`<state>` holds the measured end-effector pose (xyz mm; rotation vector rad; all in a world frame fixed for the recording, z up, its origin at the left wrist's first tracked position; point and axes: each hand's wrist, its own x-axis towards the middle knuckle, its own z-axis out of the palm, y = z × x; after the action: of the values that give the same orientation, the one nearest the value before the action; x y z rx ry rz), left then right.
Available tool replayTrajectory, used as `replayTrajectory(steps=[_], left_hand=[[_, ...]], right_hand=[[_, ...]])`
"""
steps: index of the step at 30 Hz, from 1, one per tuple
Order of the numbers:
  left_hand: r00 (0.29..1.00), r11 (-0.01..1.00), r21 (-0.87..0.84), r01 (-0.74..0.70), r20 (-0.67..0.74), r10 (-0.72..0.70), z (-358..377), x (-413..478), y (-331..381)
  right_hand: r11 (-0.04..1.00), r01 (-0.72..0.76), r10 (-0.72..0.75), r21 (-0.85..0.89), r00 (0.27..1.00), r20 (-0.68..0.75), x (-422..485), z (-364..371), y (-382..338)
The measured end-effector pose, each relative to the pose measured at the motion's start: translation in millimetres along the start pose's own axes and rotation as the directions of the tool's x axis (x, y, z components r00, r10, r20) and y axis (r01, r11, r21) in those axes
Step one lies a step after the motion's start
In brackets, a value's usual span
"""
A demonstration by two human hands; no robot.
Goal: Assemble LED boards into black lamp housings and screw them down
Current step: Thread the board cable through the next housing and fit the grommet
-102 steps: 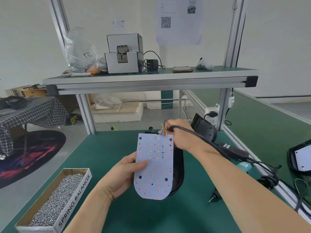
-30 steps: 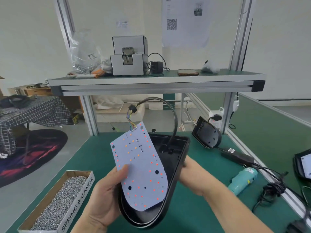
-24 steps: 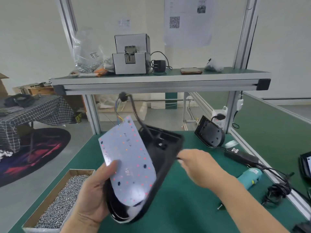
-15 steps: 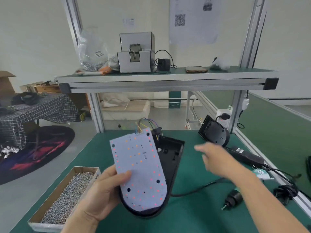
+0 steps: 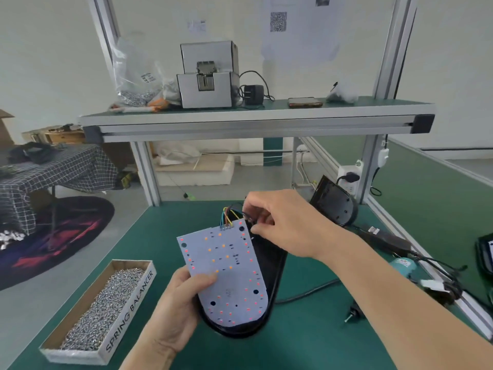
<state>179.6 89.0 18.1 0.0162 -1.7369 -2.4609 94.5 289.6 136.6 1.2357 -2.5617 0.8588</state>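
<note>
A: Surface?
B: Green tabletop (image 5: 306, 340), box of screws (image 5: 130, 308) at left, shelf (image 5: 256, 121) overhead.
A: Hands?
B: Left hand (image 5: 181, 303) grips LED board (image 5: 226, 268) over housing (image 5: 272, 265), mostly hidden. Right hand (image 5: 280, 222) pinches wires (image 5: 226, 216).

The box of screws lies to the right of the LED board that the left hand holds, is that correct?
Not quite: in the head view the box of screws lies to the left of the LED board that the left hand holds.
</note>
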Motion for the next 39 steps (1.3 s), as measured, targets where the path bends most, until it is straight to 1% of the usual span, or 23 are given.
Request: replayTrajectory(steps=[4, 5, 8, 9, 11, 12, 13, 14, 15, 16, 17, 18, 20, 23, 26, 28, 30, 32, 34, 35, 38, 39], left_hand=[[0.995, 0.998, -0.035, -0.052, -0.089, 0.049, 8.3, -0.4, -1.3], [0.994, 0.998, -0.028, -0.051, -0.098, 0.048, 10.6, -0.8, -1.8], [0.995, 0.998, 0.052, -0.032, -0.096, 0.037, 17.7, -2.1, -4.4], [0.994, 0.997, 0.077, -0.032, -0.098, 0.039, 19.5, -2.5, -5.2], [0.993, 0.993, 0.109, -0.05, -0.097, 0.061, 20.8, -3.1, -5.5], [0.994, 0.99, 0.126, -0.061, -0.087, 0.072, 20.7, -3.4, -5.3], [0.994, 0.987, 0.148, -0.069, -0.073, 0.081, 20.3, -4.3, -5.3], [0.994, 0.982, 0.175, -0.077, -0.059, 0.088, 19.8, -5.5, -5.6], [0.994, 0.974, 0.206, -0.089, -0.042, 0.1, 18.9, -7.1, -6.3], [0.993, 0.964, 0.242, -0.106, -0.026, 0.116, 18.1, -8.6, -7.3], [0.991, 0.954, 0.275, -0.124, -0.009, 0.131, 17.8, -10.2, -8.4], [0.99, 0.945, 0.296, -0.137, 0.007, 0.142, 17.8, -11.4, -9.2], [0.988, 0.938, 0.31, -0.154, 0.037, 0.15, 20.2, -12.5, -9.8], [0.983, 0.907, 0.383, -0.177, 0.103, 0.149, 25.9, -11.3, -9.3], [0.981, 0.889, 0.419, -0.184, 0.131, 0.142, 26.5, -8.2, -11.5], [0.982, 0.892, 0.414, -0.182, 0.126, 0.142, 25.6, -7.0, -13.6], [0.982, 0.895, 0.406, -0.186, 0.107, 0.156, 24.5, -6.1, -14.6], [0.983, 0.902, 0.389, -0.186, 0.064, 0.174, 22.0, -5.0, -13.8], [0.982, 0.903, 0.389, -0.184, 0.037, 0.184, 19.1, -3.5, -12.1], [0.982, 0.9, 0.394, -0.186, 0.041, 0.184, 18.0, -3.5, -11.8], [0.981, 0.895, 0.402, -0.195, 0.082, 0.177, 18.0, -5.7, -12.4], [0.98, 0.89, 0.41, -0.197, 0.094, 0.174, 18.8, -6.8, -13.1]], right_hand=[[1.0, 0.003, -0.003, 0.011, 1.0, -0.004, -6.0, 19.0, 6.9], [1.0, 0.013, -0.013, -0.014, 1.0, -0.023, -6.5, 23.2, 10.1], [0.984, 0.042, -0.06, -0.173, 0.993, -0.098, -6.2, 34.9, 19.4], [0.98, 0.049, -0.072, -0.193, 0.99, -0.117, -6.1, 37.8, 22.2], [0.986, 0.048, -0.076, -0.161, 0.982, -0.173, -6.6, 42.2, 26.4], [0.993, 0.021, -0.043, -0.116, 0.98, -0.196, -6.7, 43.6, 28.2], [0.998, -0.031, 0.02, -0.053, 0.982, -0.187, -6.5, 42.9, 30.2], [0.994, -0.106, 0.108, 0.017, 0.987, -0.117, -6.0, 39.7, 31.5], [0.981, -0.18, 0.18, 0.071, 0.984, 0.002, -5.1, 35.0, 32.5], [0.971, -0.221, 0.209, 0.087, 0.97, 0.127, -4.2, 29.4, 33.6], [0.974, -0.216, 0.197, 0.064, 0.954, 0.227, -3.3, 24.5, 34.9], [0.981, -0.192, 0.176, 0.028, 0.94, 0.293, -3.5, 20.3, 35.6], [0.987, -0.163, 0.156, -0.006, 0.928, 0.338, -5.9, 17.9, 37.1], [0.994, -0.107, 0.093, 0.036, 0.955, 0.281, -10.9, 26.9, 43.0], [0.994, -0.1, 0.088, 0.054, 0.977, 0.192, -15.3, 39.8, 46.7], [0.994, -0.104, 0.1, 0.024, 0.987, 0.125, -18.2, 46.4, 49.8], [0.994, -0.101, 0.098, 0.032, 0.991, 0.095, -21.4, 45.7, 52.5], [0.991, -0.092, 0.082, 0.092, 0.991, 0.101, -25.9, 39.7, 52.9], [0.992, -0.058, 0.043, 0.114, 0.991, 0.128, -29.0, 34.4, 50.9], [0.992, -0.045, 0.031, 0.116, 0.993, 0.116, -29.7, 34.9, 50.3], [0.994, -0.047, 0.047, 0.099, 0.999, 0.0, -29.5, 41.0, 52.7], [0.994, -0.049, 0.051, 0.093, 0.999, -0.018, -29.8, 41.9, 53.7]])
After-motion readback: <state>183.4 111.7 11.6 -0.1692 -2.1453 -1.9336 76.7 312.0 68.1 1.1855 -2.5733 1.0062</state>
